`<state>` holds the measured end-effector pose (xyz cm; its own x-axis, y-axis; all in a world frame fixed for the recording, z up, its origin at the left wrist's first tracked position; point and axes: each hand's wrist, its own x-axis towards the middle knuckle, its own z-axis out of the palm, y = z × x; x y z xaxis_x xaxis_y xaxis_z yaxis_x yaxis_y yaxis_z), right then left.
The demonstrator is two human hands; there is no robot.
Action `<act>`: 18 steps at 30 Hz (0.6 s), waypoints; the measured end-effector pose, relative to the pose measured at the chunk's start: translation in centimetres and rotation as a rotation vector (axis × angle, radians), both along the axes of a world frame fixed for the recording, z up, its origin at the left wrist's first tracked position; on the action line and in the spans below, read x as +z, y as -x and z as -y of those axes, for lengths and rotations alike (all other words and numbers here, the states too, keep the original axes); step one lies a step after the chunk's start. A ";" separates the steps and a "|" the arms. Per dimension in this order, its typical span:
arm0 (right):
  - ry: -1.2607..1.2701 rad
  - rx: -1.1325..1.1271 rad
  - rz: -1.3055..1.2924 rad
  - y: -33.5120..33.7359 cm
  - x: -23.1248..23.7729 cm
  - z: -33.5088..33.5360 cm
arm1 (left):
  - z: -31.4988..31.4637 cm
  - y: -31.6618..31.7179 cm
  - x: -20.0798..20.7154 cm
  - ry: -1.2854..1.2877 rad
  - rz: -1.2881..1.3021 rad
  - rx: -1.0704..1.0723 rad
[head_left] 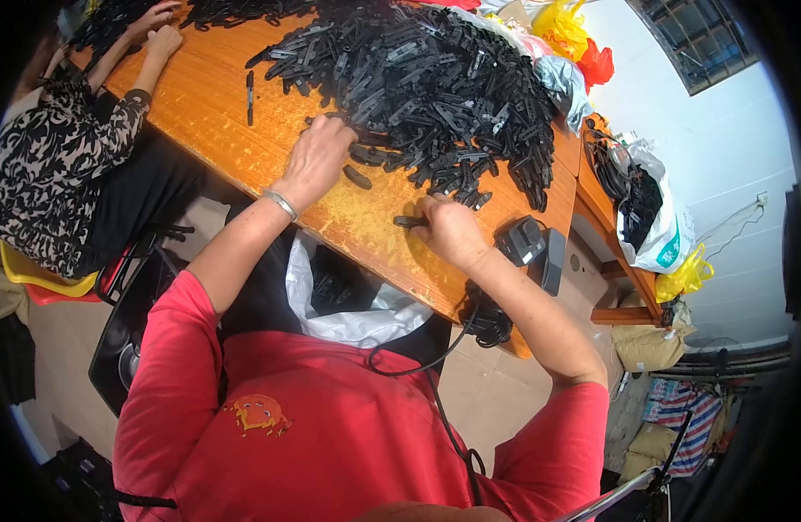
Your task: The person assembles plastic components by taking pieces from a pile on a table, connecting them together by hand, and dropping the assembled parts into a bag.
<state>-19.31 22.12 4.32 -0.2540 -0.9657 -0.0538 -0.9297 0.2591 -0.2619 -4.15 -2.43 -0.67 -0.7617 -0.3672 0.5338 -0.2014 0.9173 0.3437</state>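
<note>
A large heap of small, elongated black plastic pieces [435, 78] covers the far part of the wooden table [374, 252]. At the heap's near left edge is my left hand [318, 157], its fingers curled down over a dark piece [317, 118] partly hidden by them. Closer to the table's near edge, my right hand [452, 230] pinches a short black plastic piece [408, 222] that sticks out to the left of the fingers. Between the hands, a loose curved black piece [358, 177] lies on the wood. Another slim piece [250, 98] lies apart to the left.
Black boxy devices [522, 242] and a coiled cable [489, 326] sit by the table's right corner. An open white bag [361, 329] hangs below the near edge. At left, a seated person [61, 165] handles more black pieces. A filled white sack [666, 217] stands at right.
</note>
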 end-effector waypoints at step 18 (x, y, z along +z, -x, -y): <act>0.418 -0.236 0.468 -3.1 3.3 4.8 | -4.1 -1.3 1.1 -1.084 -0.328 -0.188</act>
